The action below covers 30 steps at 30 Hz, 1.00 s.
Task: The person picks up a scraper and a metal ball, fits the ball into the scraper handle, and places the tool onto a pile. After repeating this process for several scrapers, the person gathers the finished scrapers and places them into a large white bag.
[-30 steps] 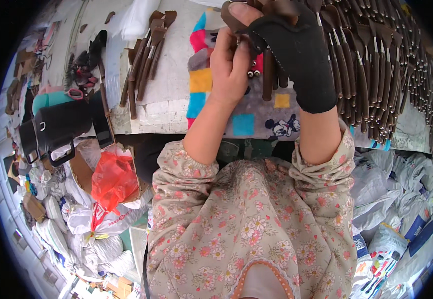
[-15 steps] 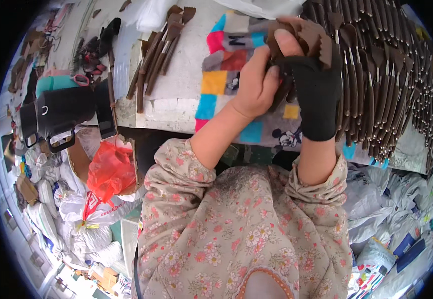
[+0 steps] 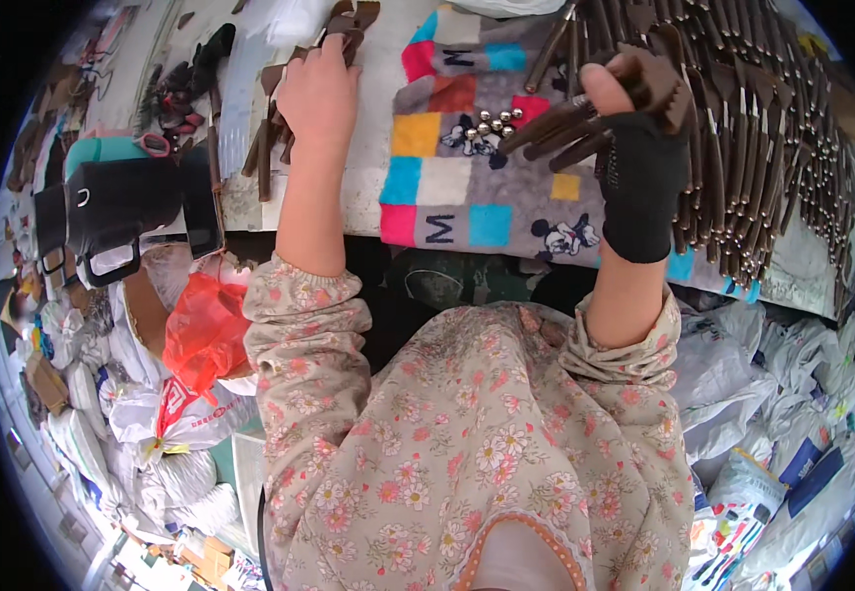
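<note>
Over a small group of brown spatula-like tools (image 3: 268, 128) at the left of the table, my left hand (image 3: 319, 98) has its fingers curled down onto their upper parts, the fingertips partly hidden. Black fingerless glove on, my right hand (image 3: 634, 148) is closed round a bundle of brown spatulas (image 3: 656, 84). Their wavy-edged heads stick up past the thumb, and their handles point left and toward me. Below this bundle lies a grey patchwork towel (image 3: 432, 187) with coloured squares. Several shiny silver round ends (image 3: 492, 128) show on the towel, left of the held handles.
Many brown spatulas (image 3: 743, 148) lie in dense rows at the right of the table. A black case (image 3: 127, 212) and red-handled scissors (image 3: 155, 145) are at the left. A red plastic bag (image 3: 206, 325) sits below the table's edge; white bags (image 3: 723, 384) fill the lower right.
My left hand has left the bundle at my right hand and moved left onto the small group of spatulas. The right hand keeps its bundle, shifted slightly right, handles now showing.
</note>
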Each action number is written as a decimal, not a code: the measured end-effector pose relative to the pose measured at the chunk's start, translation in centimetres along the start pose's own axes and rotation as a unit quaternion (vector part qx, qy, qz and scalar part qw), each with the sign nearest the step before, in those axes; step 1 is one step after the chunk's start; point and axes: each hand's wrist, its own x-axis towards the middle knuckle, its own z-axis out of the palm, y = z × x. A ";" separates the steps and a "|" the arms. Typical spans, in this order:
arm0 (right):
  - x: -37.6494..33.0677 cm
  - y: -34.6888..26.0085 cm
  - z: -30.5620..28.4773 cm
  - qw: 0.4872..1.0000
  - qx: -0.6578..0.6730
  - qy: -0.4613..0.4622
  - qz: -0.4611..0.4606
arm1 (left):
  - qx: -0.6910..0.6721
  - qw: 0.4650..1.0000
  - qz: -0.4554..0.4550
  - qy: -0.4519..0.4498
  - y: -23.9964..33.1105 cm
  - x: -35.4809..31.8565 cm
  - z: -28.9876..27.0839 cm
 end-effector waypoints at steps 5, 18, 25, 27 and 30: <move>0.2 -0.5 -1.3 0.991 -0.019 0.047 -0.122 | -0.153 0.988 -0.027 0.022 -0.2 0.3 -1.1; 2.6 -3.2 1.8 0.973 -0.214 -0.079 -0.009 | -0.789 0.604 -0.095 0.059 8.1 -1.5 -8.9; 3.7 -3.0 2.8 0.977 -0.069 -0.199 -0.025 | -0.615 0.773 0.023 0.155 12.9 -3.0 -3.0; 4.6 0.8 1.8 0.984 -0.022 -0.165 -0.070 | -0.718 0.693 -0.065 0.005 13.5 -3.5 -2.4; 4.4 1.1 2.2 0.975 -0.172 -0.112 -0.086 | -0.664 0.735 -0.005 0.134 14.2 -3.7 -2.4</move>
